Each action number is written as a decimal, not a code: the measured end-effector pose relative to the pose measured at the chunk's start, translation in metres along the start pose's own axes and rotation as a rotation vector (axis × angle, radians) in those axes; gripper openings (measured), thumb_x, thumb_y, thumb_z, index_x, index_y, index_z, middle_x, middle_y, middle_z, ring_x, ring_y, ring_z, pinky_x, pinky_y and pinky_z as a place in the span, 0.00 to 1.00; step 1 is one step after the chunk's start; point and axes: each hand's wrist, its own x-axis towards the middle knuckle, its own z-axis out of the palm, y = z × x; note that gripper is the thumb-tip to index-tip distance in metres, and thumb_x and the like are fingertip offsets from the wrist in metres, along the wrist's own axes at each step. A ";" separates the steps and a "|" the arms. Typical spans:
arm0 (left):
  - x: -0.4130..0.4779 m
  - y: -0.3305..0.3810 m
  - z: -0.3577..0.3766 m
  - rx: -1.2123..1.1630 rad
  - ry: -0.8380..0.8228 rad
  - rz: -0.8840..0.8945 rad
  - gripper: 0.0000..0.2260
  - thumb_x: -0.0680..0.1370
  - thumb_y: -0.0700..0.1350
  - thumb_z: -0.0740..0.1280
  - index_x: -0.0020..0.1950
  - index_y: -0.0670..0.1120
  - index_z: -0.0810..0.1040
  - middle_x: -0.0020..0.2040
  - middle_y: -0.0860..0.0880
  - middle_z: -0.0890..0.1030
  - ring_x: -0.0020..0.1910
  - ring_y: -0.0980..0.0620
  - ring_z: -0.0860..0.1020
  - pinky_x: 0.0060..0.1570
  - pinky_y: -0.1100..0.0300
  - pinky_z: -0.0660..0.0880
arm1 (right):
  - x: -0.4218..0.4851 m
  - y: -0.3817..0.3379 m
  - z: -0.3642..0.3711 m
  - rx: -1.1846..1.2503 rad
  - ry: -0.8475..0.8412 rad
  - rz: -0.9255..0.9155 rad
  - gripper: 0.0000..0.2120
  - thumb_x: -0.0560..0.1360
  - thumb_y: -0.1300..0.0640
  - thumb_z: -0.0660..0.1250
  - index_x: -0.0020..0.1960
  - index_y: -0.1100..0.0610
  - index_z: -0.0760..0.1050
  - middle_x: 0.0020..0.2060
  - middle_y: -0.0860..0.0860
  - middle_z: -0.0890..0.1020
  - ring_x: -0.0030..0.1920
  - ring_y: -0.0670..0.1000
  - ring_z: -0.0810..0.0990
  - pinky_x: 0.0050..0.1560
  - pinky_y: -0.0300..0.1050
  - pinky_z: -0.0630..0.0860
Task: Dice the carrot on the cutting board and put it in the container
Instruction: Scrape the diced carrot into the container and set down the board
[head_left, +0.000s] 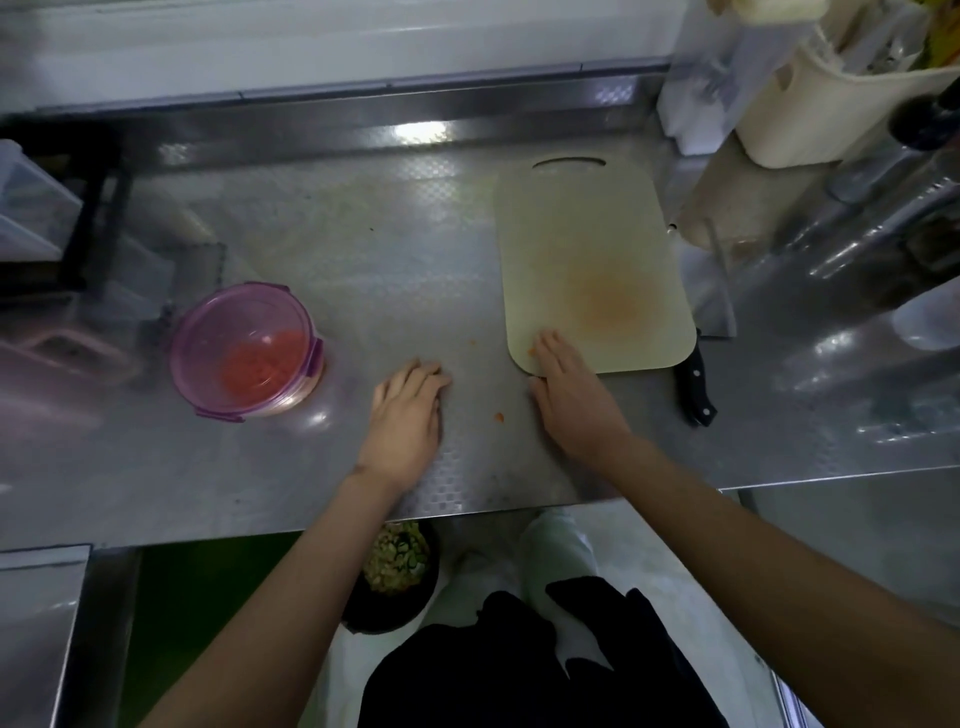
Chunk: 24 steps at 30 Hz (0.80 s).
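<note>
Resting in container (218, 312), diced orange carrot (260, 364)

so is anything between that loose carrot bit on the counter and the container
Yes. The left hand lies flat on the counter between the carrot bit and the container. The purple lid also looks closed on it, so it would have to come off first.

steel counter (363, 249) | steel backsplash (311, 124) | pale floor (649, 545) | overhead light glare on counter

diced carrot (260, 364) in purple container (244, 287) | cutting board (571, 218) flat, orange-stained
</note>
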 end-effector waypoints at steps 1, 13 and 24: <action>-0.006 -0.004 -0.001 0.008 0.013 -0.017 0.19 0.76 0.44 0.51 0.59 0.42 0.76 0.62 0.43 0.76 0.65 0.41 0.71 0.61 0.55 0.59 | 0.001 -0.005 0.004 -0.024 -0.018 -0.023 0.24 0.83 0.57 0.49 0.75 0.66 0.49 0.76 0.59 0.51 0.77 0.55 0.48 0.71 0.37 0.36; -0.027 -0.016 0.002 -0.102 0.052 -0.174 0.17 0.77 0.40 0.57 0.65 0.39 0.72 0.67 0.38 0.70 0.68 0.39 0.67 0.69 0.48 0.61 | -0.038 -0.011 0.009 0.052 0.039 0.030 0.24 0.79 0.55 0.49 0.68 0.66 0.68 0.67 0.62 0.71 0.67 0.60 0.71 0.70 0.50 0.61; -0.024 -0.005 0.012 -0.113 0.132 -0.207 0.16 0.76 0.37 0.57 0.62 0.37 0.74 0.63 0.35 0.72 0.64 0.35 0.70 0.68 0.42 0.63 | -0.039 -0.025 0.021 0.038 -0.023 -0.072 0.22 0.81 0.60 0.54 0.73 0.67 0.59 0.73 0.61 0.62 0.74 0.59 0.59 0.73 0.51 0.54</action>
